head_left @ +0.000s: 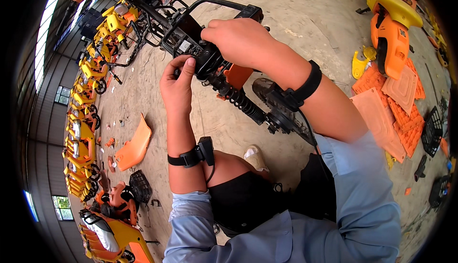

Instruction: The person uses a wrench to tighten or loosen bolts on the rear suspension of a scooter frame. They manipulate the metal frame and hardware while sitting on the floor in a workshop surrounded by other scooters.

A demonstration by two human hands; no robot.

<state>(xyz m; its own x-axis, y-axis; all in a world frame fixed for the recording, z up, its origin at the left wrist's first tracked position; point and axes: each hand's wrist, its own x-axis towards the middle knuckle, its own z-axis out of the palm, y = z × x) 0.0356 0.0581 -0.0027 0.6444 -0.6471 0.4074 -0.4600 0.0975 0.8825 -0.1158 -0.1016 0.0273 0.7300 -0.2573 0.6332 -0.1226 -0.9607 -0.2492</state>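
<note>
Head view, bike: a bare bike frame (pixel 191 26) stands over the floor (pixel 305 5), and a black part (pixel 206 59) sits on it, between the two hands, just above a fat spring (pixel 236 100).
Left hand: the left hand (pixel 176 82) is at the near edge of the black part, thumb and first finger bent close together; I cannot tell if they pinch anything.
Right hand: the right hand (pixel 234 41) is curled over the far side of the black part; its fingertips are hidden, so I cannot tell how wide they are or what they hold.
Slips: if a fingertip slid off, a small piece could fall to the floor and get lost.
Pinches: skin could get nipped or scratched on the hard edges if the black part shifted.
Snags: the cord (pixel 307 124) from the right wrist strap (pixel 303 89) hangs near the wheel (pixel 272 93) and could catch if the arm swung.
Feel: the frame looks like hard, round metal tubes; the spring is coiled; the wheel has bumpy tread.
Floor's left side: a smooth, curved orange panel (pixel 135 144).
Floor's right side: flat orange sheets (pixel 381 120), some with ridges.
</note>
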